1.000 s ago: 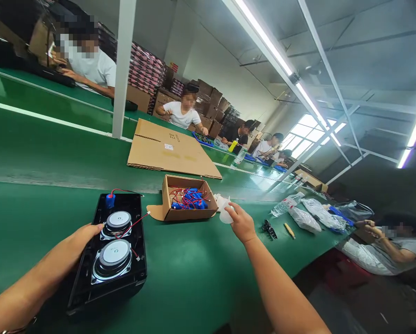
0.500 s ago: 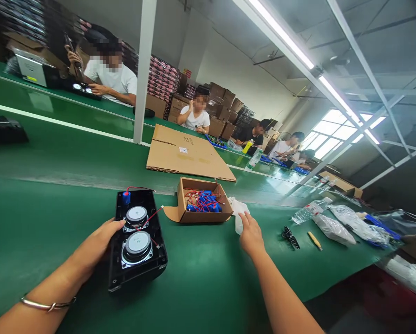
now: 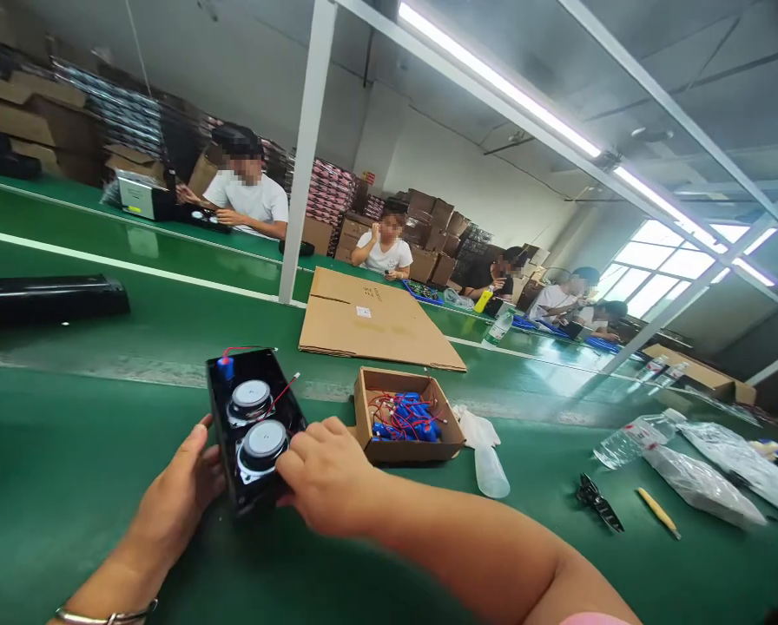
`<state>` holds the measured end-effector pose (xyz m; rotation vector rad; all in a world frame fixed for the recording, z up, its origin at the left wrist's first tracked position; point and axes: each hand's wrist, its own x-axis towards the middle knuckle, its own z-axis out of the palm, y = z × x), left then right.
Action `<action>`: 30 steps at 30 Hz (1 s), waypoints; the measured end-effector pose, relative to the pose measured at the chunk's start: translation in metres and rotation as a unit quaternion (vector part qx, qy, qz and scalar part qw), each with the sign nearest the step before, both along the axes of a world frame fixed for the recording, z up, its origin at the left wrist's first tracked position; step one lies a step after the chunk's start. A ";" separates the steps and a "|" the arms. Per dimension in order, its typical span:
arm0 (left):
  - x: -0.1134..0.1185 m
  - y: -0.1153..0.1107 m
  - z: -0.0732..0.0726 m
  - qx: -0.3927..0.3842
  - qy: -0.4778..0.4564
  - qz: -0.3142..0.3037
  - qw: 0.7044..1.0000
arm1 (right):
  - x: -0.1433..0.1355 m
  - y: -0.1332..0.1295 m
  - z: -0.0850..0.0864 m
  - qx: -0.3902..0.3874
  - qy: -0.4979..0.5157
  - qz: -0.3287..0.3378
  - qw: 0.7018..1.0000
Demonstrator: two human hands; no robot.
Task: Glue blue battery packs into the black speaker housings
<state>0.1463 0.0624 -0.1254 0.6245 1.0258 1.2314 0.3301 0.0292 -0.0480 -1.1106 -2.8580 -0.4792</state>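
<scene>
A black speaker housing (image 3: 225, 415) with its inner side up stands before me, slightly tilted. Two round drivers, an upper one (image 3: 252, 398) and a lower one (image 3: 263, 443), sit in it. A blue battery (image 3: 226, 368) with red wire lies at its top left corner. My left hand (image 3: 184, 482) holds the housing's left side, its thumb raised along the edge and the other fingers partly hidden behind. Curled fingers of my right hand (image 3: 330, 473) grip the lower right side, beside the lower driver. The fingertips there are partly hidden.
An open cardboard box (image 3: 408, 451) holds several blue batteries with red wires. Flattened cardboard (image 3: 382, 321) lies behind it. To the right are a hair clip (image 3: 597, 502), a yellow-handled tool (image 3: 658, 512) and a plastic bottle (image 3: 636, 437). Co-workers (image 3: 249, 191) sit across the bench.
My right hand has moved left from beside the battery box onto the housing. My left thumb has come off the upper driver to the housing's left edge. The view has shifted.
</scene>
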 end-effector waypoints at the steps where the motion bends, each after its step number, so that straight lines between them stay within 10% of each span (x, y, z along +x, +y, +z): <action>1: 0.000 0.003 -0.001 -0.004 -0.006 -0.002 1.000 | -0.002 0.016 0.005 0.007 0.001 -0.019 1.000; 11: 0.014 0.007 -0.028 0.022 0.187 -0.004 0.982 | 0.018 0.207 0.041 -0.032 -0.010 -0.343 0.939; 16: 0.014 0.007 -0.023 0.002 0.199 -0.008 0.980 | 0.012 0.251 0.037 -0.044 0.014 -0.396 0.917; 20: 0.012 0.003 -0.024 -0.010 0.158 0.009 0.987 | -0.040 0.217 0.028 -0.075 0.036 -0.289 0.954; 24: -0.014 0.026 -0.020 0.023 0.178 0.113 0.977 | -0.071 0.124 0.001 -0.113 0.048 -0.147 0.981; 30: -0.125 0.132 0.021 0.140 0.511 0.156 0.833 | -0.051 0.035 -0.113 -0.011 0.191 0.135 0.972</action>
